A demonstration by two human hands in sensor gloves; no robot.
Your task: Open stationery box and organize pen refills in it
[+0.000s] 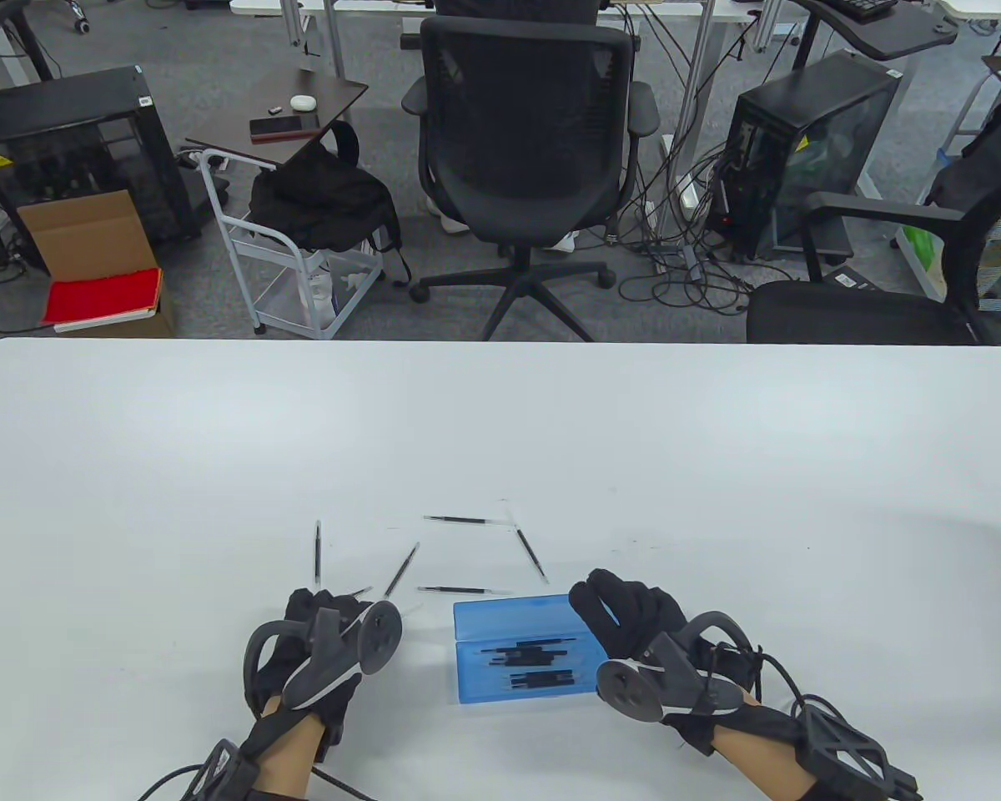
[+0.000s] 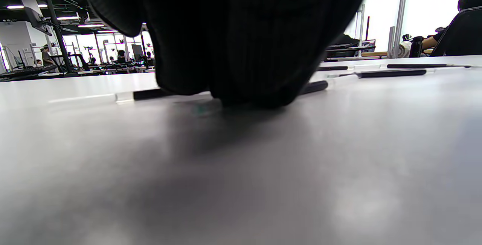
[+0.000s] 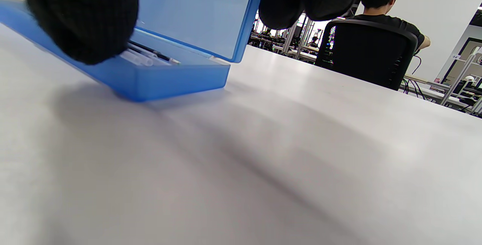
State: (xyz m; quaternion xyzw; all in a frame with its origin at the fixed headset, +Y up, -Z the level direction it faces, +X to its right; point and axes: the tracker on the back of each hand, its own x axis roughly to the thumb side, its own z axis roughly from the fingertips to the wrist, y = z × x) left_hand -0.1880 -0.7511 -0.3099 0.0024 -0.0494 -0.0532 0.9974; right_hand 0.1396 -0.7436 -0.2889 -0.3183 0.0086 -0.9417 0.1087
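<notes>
From the table view I see my right hand (image 1: 630, 613) holding up the lid of the translucent blue plastic stationery box (image 1: 524, 659) near the white table's (image 1: 500, 434) front edge, dark refills inside it and loose thin black pen refills (image 1: 459, 520) just beyond. In the left wrist view my left hand (image 2: 233, 38) presses fingertips onto one refill (image 2: 145, 94); whether it pinches it I cannot tell. The right wrist view shows gloved fingers (image 3: 88, 15) gripping the raised lid (image 3: 196, 11).

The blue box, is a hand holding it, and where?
Yes. The right hand grips the blue box by its raised lid's right end.
</notes>
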